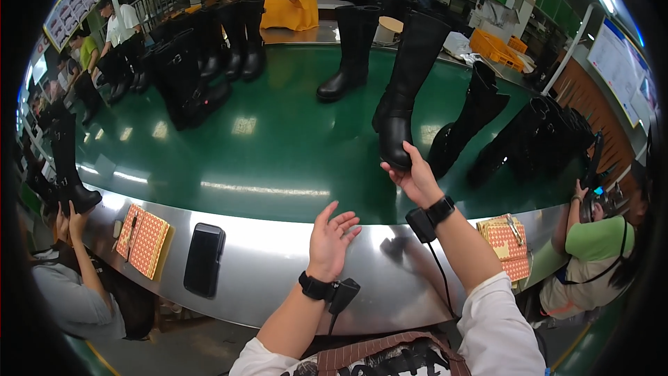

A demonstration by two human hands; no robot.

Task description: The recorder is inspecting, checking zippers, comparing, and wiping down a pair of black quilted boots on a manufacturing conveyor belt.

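My right hand [416, 179] grips a tall black boot [410, 73] by its toe, with the shaft pointing up and away from me over the green belt. Above the steel edge, my left hand [330, 240] is open with its fingers apart, and nothing is in it. Just right of the held boot, another black boot [467, 122] with an unfastened-looking shaft leans on the belt. Farther off, a black boot [346, 56] stands upright. Each of my wrists wears a black strap with a small box and a cable.
A green conveyor belt [278, 139] runs across, edged by a steel ledge [257, 257]. On the ledge are a black phone [204, 260] and patterned notebooks. Black boots cluster at left [188, 90] and right [536, 139]. Co-workers stand around; one at left holds a boot [68, 167].
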